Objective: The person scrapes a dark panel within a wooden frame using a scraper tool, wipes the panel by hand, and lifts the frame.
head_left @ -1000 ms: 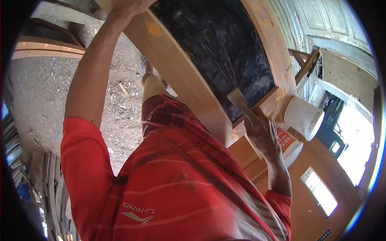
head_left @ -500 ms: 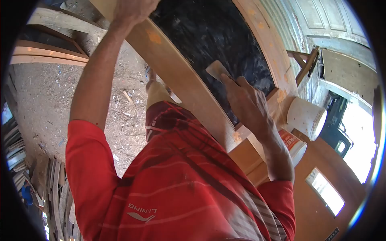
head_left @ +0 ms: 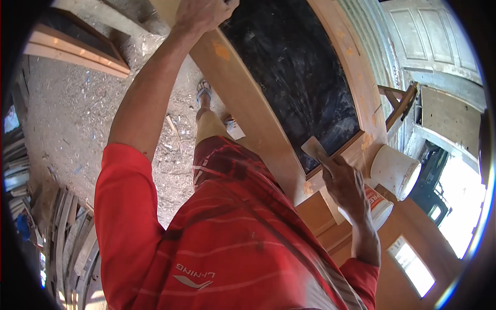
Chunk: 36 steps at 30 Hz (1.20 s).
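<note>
A wooden frame (head_left: 248,93) surrounds a dark, smudged panel (head_left: 289,67), with orange patches on the wood. My right hand (head_left: 345,187) is closed on a flat scraper (head_left: 313,149), whose blade lies over the panel's lower end near the frame's inner edge. At the top of the view, my left hand (head_left: 205,13) rests at the frame's left rail beside the panel. Its fingers are curled, partly cut off by the view's edge, and whether they hold anything cannot be made out.
Two white buckets (head_left: 395,172) stand right of my right hand, one with a red label. Another framed dark panel (head_left: 77,39) is at upper left. Wood strips (head_left: 67,243) lie at lower left. Shavings cover the floor (head_left: 98,113). A brown panel (head_left: 385,258) is at lower right.
The scraper and my right hand have moved from further up the panel to its lower end since half a second ago. The whole view has shifted slightly; my left hand remains by the frame.
</note>
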Tool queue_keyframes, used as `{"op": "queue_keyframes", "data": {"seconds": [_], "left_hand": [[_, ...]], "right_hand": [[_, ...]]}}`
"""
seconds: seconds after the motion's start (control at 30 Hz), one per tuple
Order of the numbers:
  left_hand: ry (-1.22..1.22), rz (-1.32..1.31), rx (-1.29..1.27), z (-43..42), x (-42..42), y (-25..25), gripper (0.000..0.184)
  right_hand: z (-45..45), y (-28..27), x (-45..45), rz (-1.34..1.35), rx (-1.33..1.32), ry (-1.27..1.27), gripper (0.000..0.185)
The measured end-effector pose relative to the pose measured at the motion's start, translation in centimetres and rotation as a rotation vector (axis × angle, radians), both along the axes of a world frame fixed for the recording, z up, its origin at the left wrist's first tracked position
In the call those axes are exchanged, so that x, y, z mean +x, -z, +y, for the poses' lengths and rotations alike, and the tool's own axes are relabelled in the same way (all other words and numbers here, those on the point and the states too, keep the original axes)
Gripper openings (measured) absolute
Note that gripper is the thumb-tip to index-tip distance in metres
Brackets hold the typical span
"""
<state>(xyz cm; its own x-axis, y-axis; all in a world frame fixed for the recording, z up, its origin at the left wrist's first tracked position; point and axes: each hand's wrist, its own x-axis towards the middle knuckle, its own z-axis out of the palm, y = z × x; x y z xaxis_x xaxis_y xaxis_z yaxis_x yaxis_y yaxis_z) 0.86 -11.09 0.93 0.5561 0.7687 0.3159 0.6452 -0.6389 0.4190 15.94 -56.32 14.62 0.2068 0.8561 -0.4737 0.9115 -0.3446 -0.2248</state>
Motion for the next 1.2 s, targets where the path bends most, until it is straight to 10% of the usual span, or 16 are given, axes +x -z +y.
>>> {"op": "queue_keyframes", "data": {"seconds": [1.2], "left_hand": [[0.06,0.034,-0.056,0.6,-0.2,-0.3,0.039]], "right_hand": [[6.4,1.1,-2.1,-0.059,0.035,0.007,0.041]]}}
